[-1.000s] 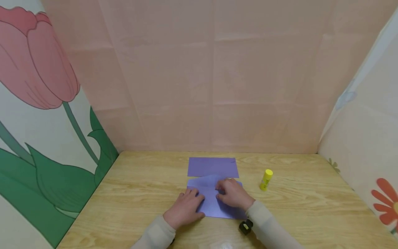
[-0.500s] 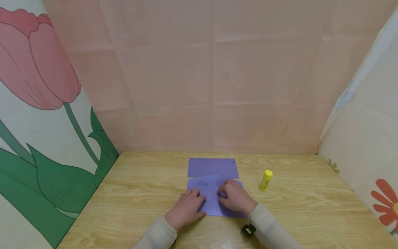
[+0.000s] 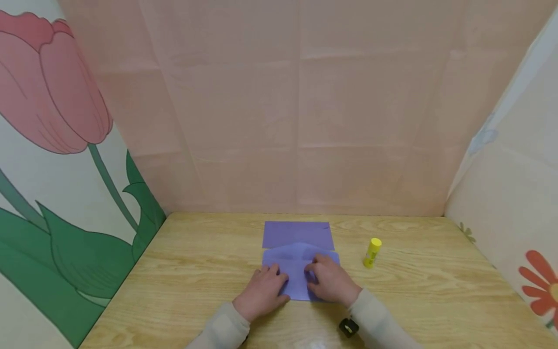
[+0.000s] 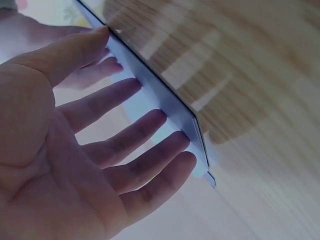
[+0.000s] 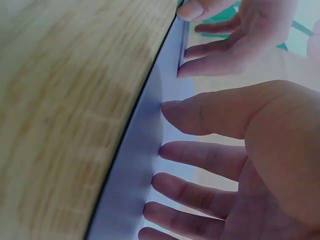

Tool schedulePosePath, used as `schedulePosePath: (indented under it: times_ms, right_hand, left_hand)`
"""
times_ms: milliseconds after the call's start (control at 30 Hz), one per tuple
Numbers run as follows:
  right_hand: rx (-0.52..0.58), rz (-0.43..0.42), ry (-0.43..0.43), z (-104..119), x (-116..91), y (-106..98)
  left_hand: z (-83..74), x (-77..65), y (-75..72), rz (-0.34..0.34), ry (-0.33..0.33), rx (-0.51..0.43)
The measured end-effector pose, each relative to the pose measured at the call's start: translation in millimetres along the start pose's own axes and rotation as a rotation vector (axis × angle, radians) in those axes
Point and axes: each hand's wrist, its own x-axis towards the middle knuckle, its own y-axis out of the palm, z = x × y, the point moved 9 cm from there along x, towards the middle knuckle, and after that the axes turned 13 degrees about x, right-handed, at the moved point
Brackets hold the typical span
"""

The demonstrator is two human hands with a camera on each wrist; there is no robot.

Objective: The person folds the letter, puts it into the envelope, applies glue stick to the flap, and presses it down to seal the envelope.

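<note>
A light purple envelope [image 3: 296, 281] lies on the wooden table with its flap [image 3: 296, 251] unfolded toward the back. My left hand [image 3: 261, 293] rests at its left side. In the left wrist view the spread fingers [image 4: 150, 125] touch the paper, with the thumb at the near edge. On the right half, my right hand [image 3: 333, 282] presses its fingertips down on the paper. The right wrist view shows thumb and fingers [image 5: 200, 192] apart, with the envelope [image 5: 142, 135] flat under them. Neither hand grips anything.
A darker purple paper rectangle [image 3: 298, 235] lies just behind the flap. To the right stands a yellow glue stick [image 3: 372, 252]. A black wrist device [image 3: 348, 327] shows under the right sleeve. A pink cloth backdrop [image 3: 296, 121] rises behind the table [image 3: 209, 261].
The envelope's near right corner has shifted inward and away from me, and its near edge now looks level. Right hand has slid slightly right and downward in view; the left hardly moved.
</note>
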Motion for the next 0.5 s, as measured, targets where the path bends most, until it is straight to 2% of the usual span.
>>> schedulePosePath:
  times_ms: [300, 500]
  right_hand:
    - [-0.013, 0.001, -0.002, 2.2, -2.9, -0.4]
    - [0.012, -0.012, -0.013, 3.1, -5.0, -3.3]
  left_hand:
    - [6.8, 3.1, 5.4, 0.022, -0.015, -0.122]
    - [7.5, 3.0, 2.8, 0.047, -0.003, -0.155]
